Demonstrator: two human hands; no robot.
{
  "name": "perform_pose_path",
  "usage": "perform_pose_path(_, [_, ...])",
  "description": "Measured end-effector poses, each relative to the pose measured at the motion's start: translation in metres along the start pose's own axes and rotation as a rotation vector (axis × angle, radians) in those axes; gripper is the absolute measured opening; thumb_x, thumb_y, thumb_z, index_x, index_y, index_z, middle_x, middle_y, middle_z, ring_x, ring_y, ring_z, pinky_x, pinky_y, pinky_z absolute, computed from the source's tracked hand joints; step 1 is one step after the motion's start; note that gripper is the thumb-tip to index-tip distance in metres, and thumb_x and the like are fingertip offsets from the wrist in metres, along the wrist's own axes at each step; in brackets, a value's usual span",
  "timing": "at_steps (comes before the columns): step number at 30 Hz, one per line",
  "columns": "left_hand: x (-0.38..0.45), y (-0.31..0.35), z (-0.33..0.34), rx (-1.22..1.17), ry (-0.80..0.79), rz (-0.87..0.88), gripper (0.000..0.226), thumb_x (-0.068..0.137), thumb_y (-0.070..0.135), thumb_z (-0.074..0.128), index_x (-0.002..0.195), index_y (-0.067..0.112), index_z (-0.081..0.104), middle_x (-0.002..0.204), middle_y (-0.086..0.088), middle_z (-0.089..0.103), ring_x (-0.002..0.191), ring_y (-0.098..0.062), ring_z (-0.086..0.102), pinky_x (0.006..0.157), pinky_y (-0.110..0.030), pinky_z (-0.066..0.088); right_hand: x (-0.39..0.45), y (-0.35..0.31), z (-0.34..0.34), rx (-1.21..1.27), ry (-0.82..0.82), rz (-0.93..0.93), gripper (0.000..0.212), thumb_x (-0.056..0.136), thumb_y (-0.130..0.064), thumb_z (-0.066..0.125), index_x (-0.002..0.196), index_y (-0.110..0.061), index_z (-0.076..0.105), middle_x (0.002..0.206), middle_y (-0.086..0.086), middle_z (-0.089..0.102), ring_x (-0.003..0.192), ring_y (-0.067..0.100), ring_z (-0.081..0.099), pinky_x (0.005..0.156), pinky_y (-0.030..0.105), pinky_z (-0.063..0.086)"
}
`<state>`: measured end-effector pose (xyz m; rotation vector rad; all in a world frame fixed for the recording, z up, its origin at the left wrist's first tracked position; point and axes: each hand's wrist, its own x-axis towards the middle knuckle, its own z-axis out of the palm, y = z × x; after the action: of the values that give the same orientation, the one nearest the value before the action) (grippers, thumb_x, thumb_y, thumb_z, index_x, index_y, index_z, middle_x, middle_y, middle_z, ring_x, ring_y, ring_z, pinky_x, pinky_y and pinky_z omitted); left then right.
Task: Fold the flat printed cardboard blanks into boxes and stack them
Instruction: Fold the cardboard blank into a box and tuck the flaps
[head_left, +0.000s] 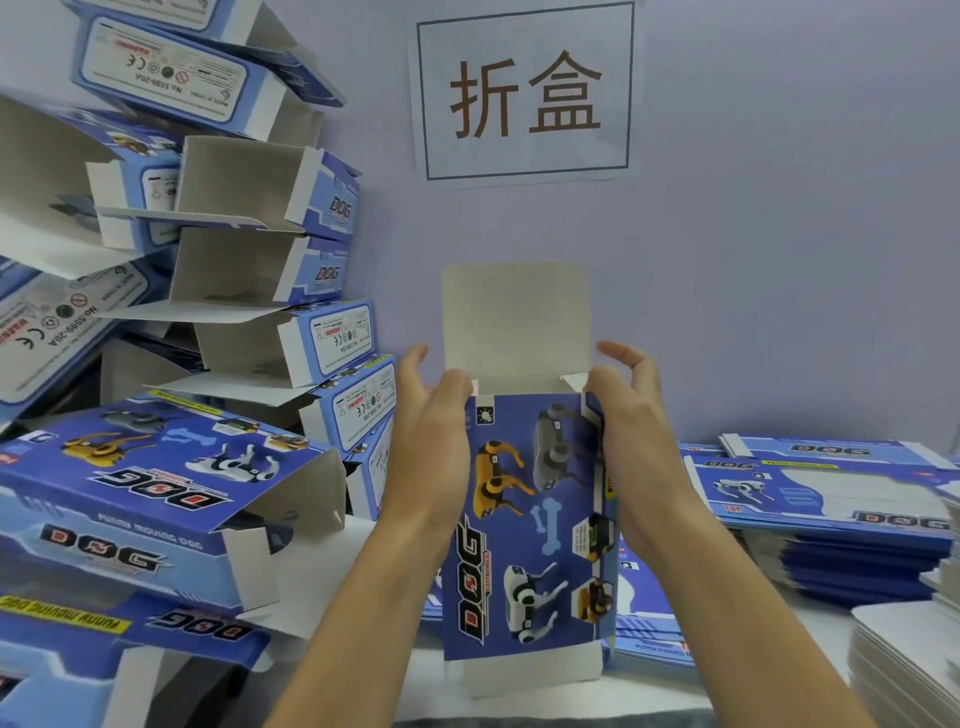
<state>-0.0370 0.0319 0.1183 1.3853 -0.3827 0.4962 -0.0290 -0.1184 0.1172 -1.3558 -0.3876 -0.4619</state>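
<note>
I hold a blue printed cardboard box (530, 525) upright in front of me, with robot dogs and the word DOG on its front. Its white top flap (517, 317) stands straight up and the top is open. My left hand (428, 441) grips the box's left side near the top, thumb on the front corner. My right hand (634, 431) grips the right side, thumb curled at the top corner and fingers raised behind. A bottom flap (524, 670) hangs below the box.
Folded boxes (270, 270) are piled high at the left, with larger ones (140, 499) leaning in front. Flat blanks (831, 499) lie stacked at the right, and a white-side-up stack (909, 660) sits at the lower right. A paper sign (527, 93) hangs on the wall.
</note>
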Motion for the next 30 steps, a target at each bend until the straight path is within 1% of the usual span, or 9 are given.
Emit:
perform_pose_path(4, [0.000,0.003,0.001,-0.034,-0.024,-0.040,0.031,0.103,0.025,0.038,0.130,0.038,0.048,0.091,0.011,0.073,0.080,-0.011,0.074,0.067,-0.028,0.057,0.000,-0.006,0.001,0.021,-0.111,-0.015,0.041,0.078,-0.032,0.044,0.113,-0.040,0.063,0.091,0.018,0.065,0.082,0.028,0.063,0.078,0.047,0.053])
perform_pose_path(8, [-0.001,0.008,0.002,-0.023,0.033,0.031,0.019,0.098,0.025,0.042,0.088,0.038,0.053,0.080,-0.007,0.060,0.075,-0.031,0.067,0.066,-0.042,0.053,-0.002,-0.006,0.000,0.047,-0.049,-0.025,0.011,0.085,-0.024,0.046,0.091,-0.027,0.055,0.057,-0.008,0.040,0.054,0.011,0.044,0.053,0.028,0.042])
perform_pose_path(11, [-0.006,0.010,0.005,-0.014,0.030,0.105,0.018,0.093,0.033,0.042,0.095,0.026,0.059,0.100,-0.018,0.063,0.102,-0.045,0.061,0.086,-0.060,0.051,-0.002,-0.005,-0.001,0.045,-0.060,-0.061,0.027,0.090,-0.021,0.045,0.069,-0.035,0.053,0.054,-0.014,0.041,0.043,0.002,0.041,0.040,0.016,0.038])
perform_pose_path(14, [-0.008,0.004,0.006,-0.123,0.075,0.083,0.033,0.101,0.036,0.040,0.084,0.033,0.068,0.094,-0.008,0.071,0.096,-0.031,0.069,0.078,-0.044,0.057,-0.002,-0.002,-0.004,0.145,-0.125,-0.055,0.025,0.087,-0.037,0.045,0.088,-0.036,0.071,0.081,-0.010,0.068,0.063,0.008,0.065,0.051,0.023,0.052])
perform_pose_path(18, [-0.005,-0.002,0.003,-0.142,0.163,0.059,0.049,0.105,0.045,0.031,0.094,0.019,0.071,0.099,-0.005,0.073,0.094,-0.023,0.072,0.063,-0.023,0.055,-0.003,0.001,-0.007,0.244,-0.090,-0.004,0.044,0.103,-0.041,0.035,0.091,-0.022,0.073,0.094,0.002,0.073,0.076,0.017,0.072,0.058,0.029,0.057])
perform_pose_path(22, [-0.002,-0.003,0.003,-0.062,0.200,0.078,0.049,0.105,0.042,0.031,0.103,0.013,0.071,0.114,-0.011,0.067,0.102,-0.024,0.069,0.067,-0.028,0.057,-0.004,0.004,-0.006,0.228,-0.026,0.016,0.048,0.103,-0.045,0.034,0.096,-0.015,0.070,0.102,0.014,0.071,0.086,0.029,0.071,0.070,0.040,0.058])
perform_pose_path(25, [0.000,-0.002,0.003,-0.120,0.200,0.037,0.040,0.104,0.039,0.032,0.104,0.023,0.069,0.110,-0.011,0.071,0.100,-0.025,0.070,0.068,-0.028,0.056,-0.007,0.002,-0.012,0.303,-0.239,-0.022,0.032,0.095,-0.036,0.049,0.117,-0.025,0.070,0.108,0.003,0.073,0.093,0.021,0.072,0.072,0.032,0.058])
perform_pose_path(28, [0.002,0.002,-0.001,-0.172,0.167,0.025,0.031,0.106,0.038,0.034,0.109,0.041,0.065,0.109,0.001,0.070,0.093,-0.012,0.072,0.065,-0.023,0.056,-0.004,0.006,-0.022,0.151,-0.328,-0.024,0.065,0.081,-0.021,0.065,0.140,-0.042,0.046,0.116,0.003,0.071,0.105,0.025,0.070,0.087,0.041,0.057])
perform_pose_path(30, [0.004,0.004,-0.006,-0.180,0.153,0.006,0.031,0.105,0.039,0.037,0.122,0.035,0.062,0.115,0.004,0.068,0.095,-0.010,0.071,0.072,-0.026,0.058,-0.003,0.004,-0.024,-0.040,-0.184,-0.056,0.075,0.073,-0.035,0.077,0.138,-0.050,0.044,0.124,0.004,0.067,0.111,0.026,0.067,0.099,0.048,0.052])
